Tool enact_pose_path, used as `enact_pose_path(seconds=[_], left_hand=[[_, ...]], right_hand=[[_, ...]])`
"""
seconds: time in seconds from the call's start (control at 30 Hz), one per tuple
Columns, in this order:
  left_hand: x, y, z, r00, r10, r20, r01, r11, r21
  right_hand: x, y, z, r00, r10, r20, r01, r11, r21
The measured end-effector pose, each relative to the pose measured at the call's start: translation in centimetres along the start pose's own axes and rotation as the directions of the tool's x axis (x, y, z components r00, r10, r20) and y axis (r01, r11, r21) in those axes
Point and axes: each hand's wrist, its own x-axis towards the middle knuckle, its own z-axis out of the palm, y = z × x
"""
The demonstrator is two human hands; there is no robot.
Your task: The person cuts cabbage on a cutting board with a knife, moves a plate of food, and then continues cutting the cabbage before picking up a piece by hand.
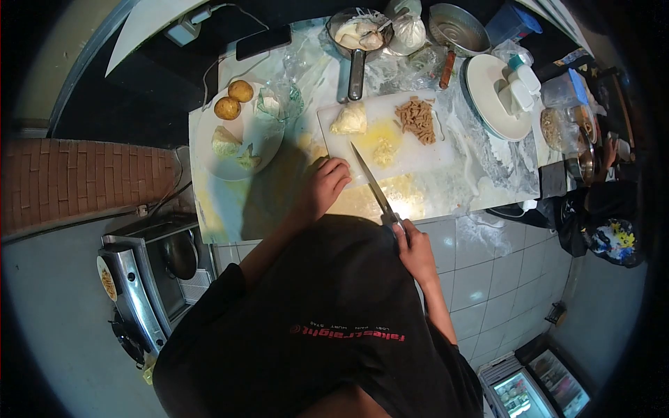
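Note:
My right hand [416, 252] grips the handle of a long kitchen knife [374, 184], its blade slanting up and left over the front of the white cutting board [435, 159]. At the board's front left corner is my left hand [329, 184], its fingers curled together; whatever may be under them is hidden. On the board lie a pale yellow chunk of food [349, 119], a small finely chopped yellow pile [384, 151] in a wet yellow patch, and a heap of brown strips [416, 120]. The knife tip points between the chunk and the chopped pile, touching neither.
Left of the board, a large plate [209, 143] holds two brown round items [228, 108] and cabbage-like pieces [225, 141]. Behind stand a pan [356, 64] with pale contents and a metal bowl [456, 31]. White plates [488, 87] are right. Another person [606, 209] is far right.

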Motion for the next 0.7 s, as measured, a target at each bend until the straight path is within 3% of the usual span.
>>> enact_pose_path(seconds=[0.03, 0.1, 0.23, 0.3, 0.33, 0.4, 0.43, 0.5, 0.53, 0.57, 0.63, 0.7], left_hand=[[0.1, 0.3, 0.1, 1.0, 0.0, 0.0, 0.0, 1.0, 0.0], [0.3, 1.0, 0.2, 0.988, -0.148, 0.048, 0.153, 0.981, -0.118], [0.6, 0.1, 0.2, 0.976, -0.196, 0.097, 0.213, 0.953, -0.218], [1.0, -1.1, 0.3, 0.889, -0.361, 0.28, 0.455, 0.648, -0.611], [0.9, -1.4, 0.4, 0.891, -0.36, 0.279, 0.453, 0.649, -0.611], [2.1, 0.5, -1.1, 0.857, -0.402, 0.321, 0.47, 0.361, -0.805], [2.2, 0.7, -1.2, 0.86, -0.4, 0.318, 0.467, 0.362, -0.806], [2.3, 1.1, -1.7, 0.843, -0.337, 0.419, 0.472, 0.092, -0.877], [2.3, 1.7, -1.8, 0.846, -0.335, 0.416, 0.469, 0.094, -0.878], [2.6, 2.8, -2.1, 0.853, -0.354, 0.384, 0.45, 0.124, -0.885], [2.7, 4.1, -2.5, 0.862, -0.372, 0.345, 0.425, 0.157, -0.892], [2.7, 4.6, -3.0, 0.906, -0.316, 0.281, 0.384, 0.34, -0.858]], right_hand=[[0.0, 0.0, 0.0, 1.0, 0.0, 0.0, 0.0, 1.0, 0.0], [0.0, 0.0, -0.1, 0.999, 0.027, 0.023, -0.027, 1.0, -0.008], [0.0, -0.4, -0.1, 1.0, -0.007, -0.021, 0.007, 1.0, 0.017], [0.1, -1.6, -0.6, 0.999, 0.009, -0.031, -0.007, 0.998, 0.059], [0.4, -1.7, -0.4, 0.999, 0.008, -0.033, -0.006, 0.998, 0.059], [1.1, -1.3, 0.3, 0.989, -0.064, -0.132, 0.099, 0.955, 0.28], [1.8, -1.2, 1.0, 0.989, -0.023, -0.143, 0.077, 0.92, 0.385], [3.2, -3.7, 0.9, 0.988, -0.024, -0.15, 0.095, 0.869, 0.485], [3.9, -5.0, 0.9, 0.988, -0.021, -0.153, 0.107, 0.807, 0.581], [4.6, -6.2, 1.0, 0.988, -0.025, -0.155, 0.111, 0.807, 0.58], [6.0, -7.9, 1.2, 0.958, -0.148, -0.246, 0.261, 0.804, 0.535], [6.8, -8.8, 1.5, 0.962, -0.157, -0.222, 0.257, 0.796, 0.548]])
